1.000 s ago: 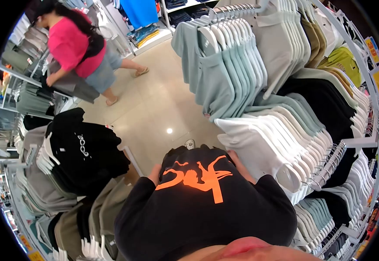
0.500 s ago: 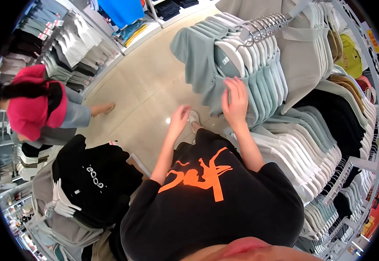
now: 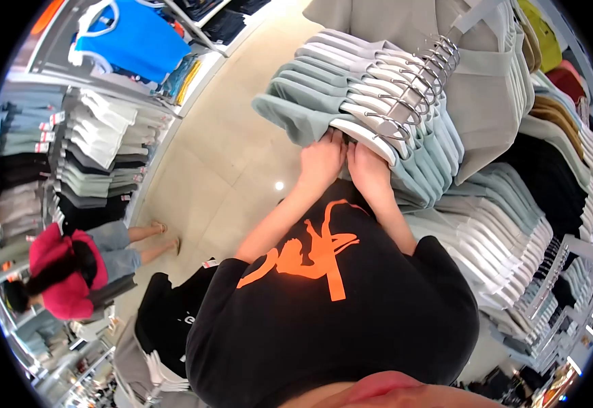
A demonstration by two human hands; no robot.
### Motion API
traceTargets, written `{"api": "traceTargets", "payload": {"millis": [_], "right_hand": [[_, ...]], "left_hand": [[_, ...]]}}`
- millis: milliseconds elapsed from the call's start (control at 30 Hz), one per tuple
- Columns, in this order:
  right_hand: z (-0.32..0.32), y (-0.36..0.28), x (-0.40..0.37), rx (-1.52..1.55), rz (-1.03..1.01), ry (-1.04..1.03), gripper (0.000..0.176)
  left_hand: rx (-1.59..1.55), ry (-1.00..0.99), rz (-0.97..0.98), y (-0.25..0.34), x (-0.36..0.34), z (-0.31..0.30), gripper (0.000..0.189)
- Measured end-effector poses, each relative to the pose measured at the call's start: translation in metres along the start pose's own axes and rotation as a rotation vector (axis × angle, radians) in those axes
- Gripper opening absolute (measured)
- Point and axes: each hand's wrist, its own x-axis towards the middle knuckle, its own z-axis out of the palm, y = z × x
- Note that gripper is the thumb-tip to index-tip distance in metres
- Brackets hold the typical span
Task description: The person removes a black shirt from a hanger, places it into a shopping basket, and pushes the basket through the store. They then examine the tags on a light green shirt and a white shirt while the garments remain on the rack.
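Both of my hands meet at the front shirt (image 3: pixel 286 121) of a row of pale green shirts on white hangers. My left hand (image 3: pixel 324 160) has its fingers curled on the collar area, just below the front hanger (image 3: pixel 363 136). Right beside it, my right hand (image 3: pixel 370 168) is closed on the same shirt under the hanger. The fingertips of both are partly hidden by the cloth. The metal hooks (image 3: pixel 405 109) of the hangers hang on a rail end above my hands.
Grey shirts (image 3: pixel 487 102) hang behind the row, and white shirts (image 3: pixel 473 251) hang at the right. A black shirt (image 3: pixel 167 319) hangs at the lower left. A person in a pink top (image 3: pixel 62 272) stands at the left by wall racks. A blue garment (image 3: pixel 133 41) hangs at the upper left.
My hands have come up and together onto the front shirt, and their fingers have closed. The view has turned, and the person in pink appears lower in it.
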Motion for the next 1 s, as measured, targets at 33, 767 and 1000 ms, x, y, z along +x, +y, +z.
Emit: {"api": "traceTargets", "payload": {"millis": [33, 767, 1000], "right_hand": [[0.007, 0.002, 0.003, -0.004, 0.029, -0.012, 0.023], [0.057, -0.042, 0.019, -0.382, 0.609, 0.003, 0.022], [0.057, -0.068, -0.010, -0.449, 0.633, 0.197, 0.010]], "left_hand": [[-0.024, 0.012, -0.027, 0.000, 0.000, 0.000, 0.022], [-0.124, -0.254, 0.381, -0.054, 0.010, -0.045, 0.017], [-0.149, -0.265, 0.480, -0.061, 0.003, -0.051, 0.019]]}}
